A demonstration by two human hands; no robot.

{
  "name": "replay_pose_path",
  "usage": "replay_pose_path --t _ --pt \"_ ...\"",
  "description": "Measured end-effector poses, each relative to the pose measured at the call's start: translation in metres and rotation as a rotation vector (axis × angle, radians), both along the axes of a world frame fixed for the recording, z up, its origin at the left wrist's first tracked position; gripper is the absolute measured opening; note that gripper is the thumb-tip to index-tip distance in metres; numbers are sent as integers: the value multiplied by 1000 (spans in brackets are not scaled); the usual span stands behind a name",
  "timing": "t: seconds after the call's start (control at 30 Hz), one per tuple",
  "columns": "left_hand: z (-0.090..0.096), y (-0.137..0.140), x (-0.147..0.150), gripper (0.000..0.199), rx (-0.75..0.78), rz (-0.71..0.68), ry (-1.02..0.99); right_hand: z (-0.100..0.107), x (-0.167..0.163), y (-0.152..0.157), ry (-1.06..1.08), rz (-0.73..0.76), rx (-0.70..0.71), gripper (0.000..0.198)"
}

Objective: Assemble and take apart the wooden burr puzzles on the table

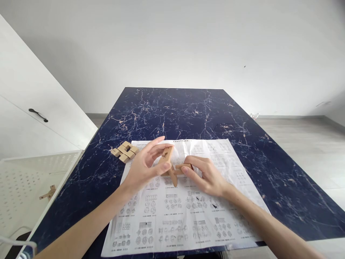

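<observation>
Both hands meet above a printed instruction sheet (178, 212) with rows of small diagrams. In my left hand (147, 165), between thumb and fingers, is a notched wooden puzzle piece (167, 154), tilted upright. My right hand (203, 174) pinches another wooden puzzle piece (179, 172), which lies sideways against the first. A pointed wooden end sticks down toward me where they cross. How the pieces interlock is partly hidden by my fingers. Left of my left hand sits a cluster of wooden blocks (124, 151), partly at the sheet's edge.
The sheet lies on a dark blue marbled table (172, 111). At the left are a white cabinet with a black handle (38, 115) and a white perforated surface (18, 190) with another wooden piece (48, 193) on it. A white wall stands behind the table.
</observation>
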State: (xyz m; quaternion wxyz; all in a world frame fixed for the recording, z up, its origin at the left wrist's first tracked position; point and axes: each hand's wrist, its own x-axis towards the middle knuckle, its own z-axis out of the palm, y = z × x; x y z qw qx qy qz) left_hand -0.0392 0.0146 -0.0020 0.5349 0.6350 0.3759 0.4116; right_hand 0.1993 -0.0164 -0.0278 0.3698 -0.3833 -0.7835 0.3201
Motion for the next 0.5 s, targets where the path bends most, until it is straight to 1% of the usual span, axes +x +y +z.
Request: replay_pose_path --t 0.07,0.13,0.2,0.23,0.3,0.37,0.43,0.5 --pt "3 3 -1 73 53 114 31 -1 -1 0 -13 -9 -8 35" --pt "4 7 -2 67 97 287 93 -1 -1 0 -26 -31 -19 36" --pt "2 12 -4 67 138 431 189 0 0 0 -14 -62 -39 38" --pt "1 14 -5 70 172 471 261 1 0 1 2 -80 -51 38" --pt "-5 19 -8 73 278 489 445 3 1 1 44 -120 -69 39" --pt "-11 23 -12 73 411 457 622 4 2 2 83 -161 -81 40" --pt "-18 27 -16 71 531 418 736 5 3 2 116 -192 -95 40" --pt "-22 30 -20 69 618 401 812 6 3 2 135 -206 -107 40"
